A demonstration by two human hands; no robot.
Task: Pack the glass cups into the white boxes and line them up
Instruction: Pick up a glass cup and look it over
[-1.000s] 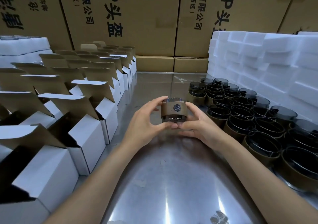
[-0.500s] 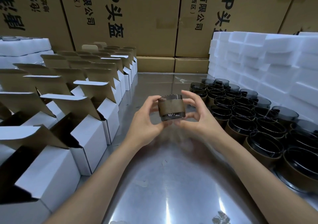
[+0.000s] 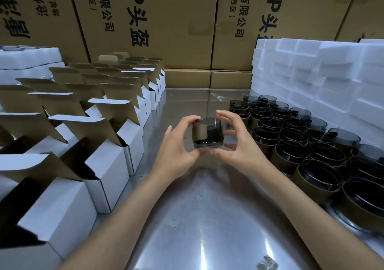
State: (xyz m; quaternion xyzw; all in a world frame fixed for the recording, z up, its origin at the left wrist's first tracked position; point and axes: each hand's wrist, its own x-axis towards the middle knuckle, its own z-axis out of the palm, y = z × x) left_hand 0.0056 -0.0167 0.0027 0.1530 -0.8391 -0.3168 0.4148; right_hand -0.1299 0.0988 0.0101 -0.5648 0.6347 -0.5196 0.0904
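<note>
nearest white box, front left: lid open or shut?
Open. The nearest white box has its brown-lined lid flap raised, with the dark interior showing beneath it.

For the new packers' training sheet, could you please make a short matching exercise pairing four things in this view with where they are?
Things:
1. held glass cup
2. white boxes
3. waiting cups
4. foam blocks

Places:
A. stacked at the far right
B. between both hands, above the table
C. rows on the left, flaps open
D. grouped on the table's right side

Pairs: 1-B, 2-C, 3-D, 4-A
</note>
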